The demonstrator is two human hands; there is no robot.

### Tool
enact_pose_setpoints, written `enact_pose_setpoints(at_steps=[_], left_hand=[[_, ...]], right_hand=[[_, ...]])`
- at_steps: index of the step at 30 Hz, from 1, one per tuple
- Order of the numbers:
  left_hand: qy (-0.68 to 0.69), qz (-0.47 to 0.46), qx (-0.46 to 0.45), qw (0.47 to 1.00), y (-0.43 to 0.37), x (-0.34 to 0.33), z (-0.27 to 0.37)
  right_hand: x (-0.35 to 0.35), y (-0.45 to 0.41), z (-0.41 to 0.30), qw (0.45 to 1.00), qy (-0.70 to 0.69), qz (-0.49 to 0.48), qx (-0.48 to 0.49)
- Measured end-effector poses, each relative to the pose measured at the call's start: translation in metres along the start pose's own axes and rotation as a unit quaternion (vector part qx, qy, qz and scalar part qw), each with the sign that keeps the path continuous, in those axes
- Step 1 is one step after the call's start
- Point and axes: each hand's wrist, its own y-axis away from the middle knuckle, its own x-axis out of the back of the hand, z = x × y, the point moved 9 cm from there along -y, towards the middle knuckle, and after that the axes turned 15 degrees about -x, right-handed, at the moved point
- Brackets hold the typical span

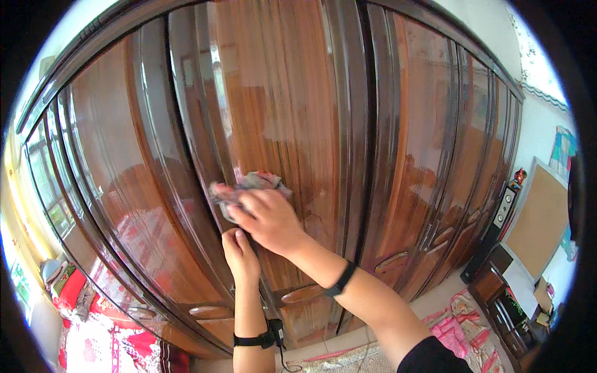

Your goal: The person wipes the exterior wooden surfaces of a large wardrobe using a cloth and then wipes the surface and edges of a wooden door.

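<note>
A crumpled grey and red cloth point(266, 179) is pressed against a glossy brown wooden wardrobe door point(284, 116). My right hand point(273, 221) holds this cloth, fingers bent over it; the hand and cloth are slightly blurred. Just below, my left hand point(241, 256) is curled at the dark edge of the door, its thumb uppermost. Whether those fingers grip the edge or a handle is hidden. Each wrist wears a black band, and a cable hangs from the one on my left wrist.
More wardrobe doors point(424, 140) extend to both sides. At lower left is a bed with a red and white cover point(93, 345). A tall speaker point(494, 228), a framed board point(536, 219) and a dark cabinet point(499, 298) stand right. Patterned fabric point(471, 335) lies on the floor.
</note>
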Motion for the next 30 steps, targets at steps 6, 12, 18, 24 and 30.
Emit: enact_pose_setpoints(at_steps=[6,12,18,24,30], left_hand=[[-0.055,0.078,-0.054,0.994,-0.011,-0.004,0.02],[-0.103,0.02,0.07,0.992,-0.008,-0.012,0.01],[-0.165,0.02,-0.016,0.986,-0.005,-0.024,0.019],[-0.189,0.07,-0.08,0.976,-0.008,-0.021,0.028],[-0.143,0.127,-0.009,0.981,-0.004,-0.017,0.018]], right_hand=[[-0.054,0.006,-0.007,0.985,0.083,-0.066,0.133],[0.041,-0.091,0.09,0.976,0.167,0.115,0.075],[0.12,-0.117,0.182,0.944,0.094,0.306,-0.075],[0.04,-0.025,0.113,0.982,0.054,0.167,-0.066],[0.006,0.112,0.084,0.993,0.064,-0.02,0.097]])
